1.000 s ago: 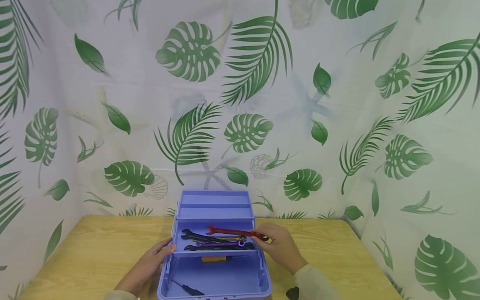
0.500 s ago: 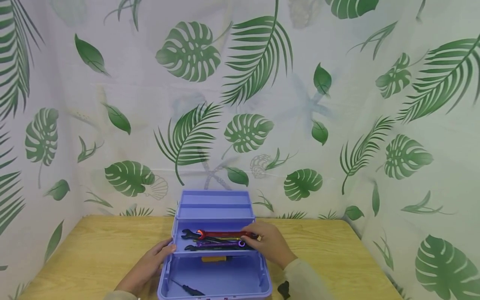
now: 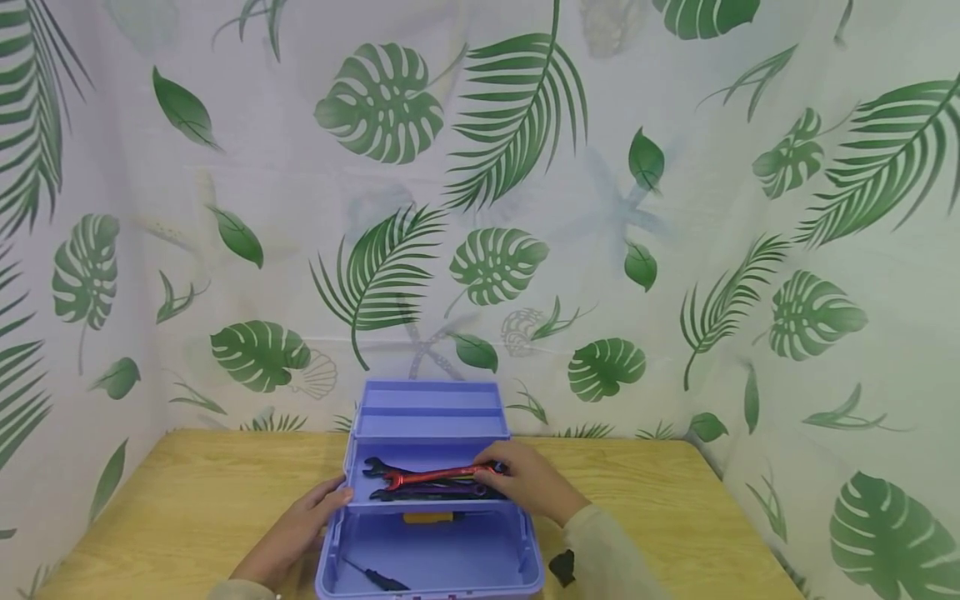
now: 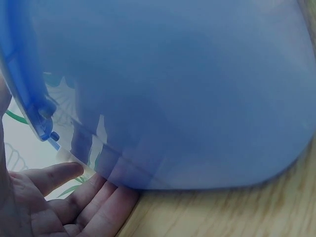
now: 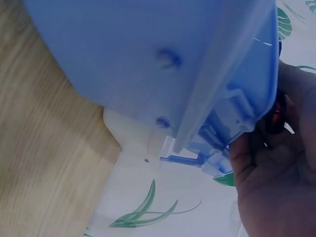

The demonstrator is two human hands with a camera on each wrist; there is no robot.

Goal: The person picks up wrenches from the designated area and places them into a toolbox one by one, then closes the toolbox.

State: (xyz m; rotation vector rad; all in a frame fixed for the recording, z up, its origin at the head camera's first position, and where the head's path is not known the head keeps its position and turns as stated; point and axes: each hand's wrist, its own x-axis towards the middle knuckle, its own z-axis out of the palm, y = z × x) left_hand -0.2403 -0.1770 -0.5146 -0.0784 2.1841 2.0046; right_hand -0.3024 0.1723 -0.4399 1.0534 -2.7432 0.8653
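Observation:
An opened blue-purple toolbox (image 3: 431, 556) stands on the table, its upper tray (image 3: 420, 454) raised toward the back. My right hand (image 3: 532, 479) pinches the right end of a red wrench (image 3: 438, 476) over this tray. In the right wrist view, a bit of the red wrench (image 5: 277, 116) shows between the fingers. Below it in the tray lie a purple wrench (image 3: 478, 490) and black wrenches (image 3: 378, 468), partly covered. My left hand (image 3: 303, 521) holds the tray's left side, thumb at the edge; in the left wrist view its fingers (image 4: 111, 210) lie along the outer wall.
Inside the lower compartment are a black-handled screwdriver (image 3: 384, 581) and a yellow-handled tool (image 3: 427, 517), partly under the tray. A black object (image 3: 562, 567) is by the right sleeve. The wooden table (image 3: 187, 500) meets a leaf-printed cloth (image 3: 525, 208) behind.
The right hand has moved left and slightly lower with the red wrench, bringing it from the tray's right side to over the other wrenches. The left hand stays put.

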